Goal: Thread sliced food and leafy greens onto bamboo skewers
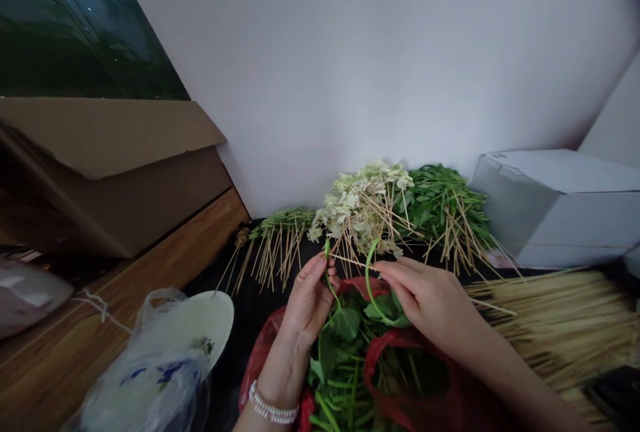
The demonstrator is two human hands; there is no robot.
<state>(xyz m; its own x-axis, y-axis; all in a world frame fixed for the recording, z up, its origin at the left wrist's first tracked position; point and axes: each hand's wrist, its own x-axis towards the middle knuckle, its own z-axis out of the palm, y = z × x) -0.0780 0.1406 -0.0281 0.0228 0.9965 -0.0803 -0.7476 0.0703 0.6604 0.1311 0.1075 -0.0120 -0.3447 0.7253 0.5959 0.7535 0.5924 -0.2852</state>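
Note:
My left hand (313, 292), with a beaded bracelet at its wrist, pinches a green leafy stem (327, 249) upright between thumb and fingers. In my right hand (425, 289) is a thin wooden skewer (350, 260), whose far end reaches the stem at my left fingertips. A curved green stem (369, 279) crosses the skewer close to my right fingertips; whether it is pierced I cannot tell. Below both hands, a red plastic bag (270, 335) lies open around a heap of leafy greens (345, 352).
Skewered green vegetables (287, 219), skewered pale cabbage leaves (350, 202) and skewered leafy greens (435, 195) lie along the wall. Loose skewers (560, 319) are at right, below a white box (590, 219). At left are a white plate (220, 319), a clear plastic bag (145, 379) and a cardboard box (150, 199).

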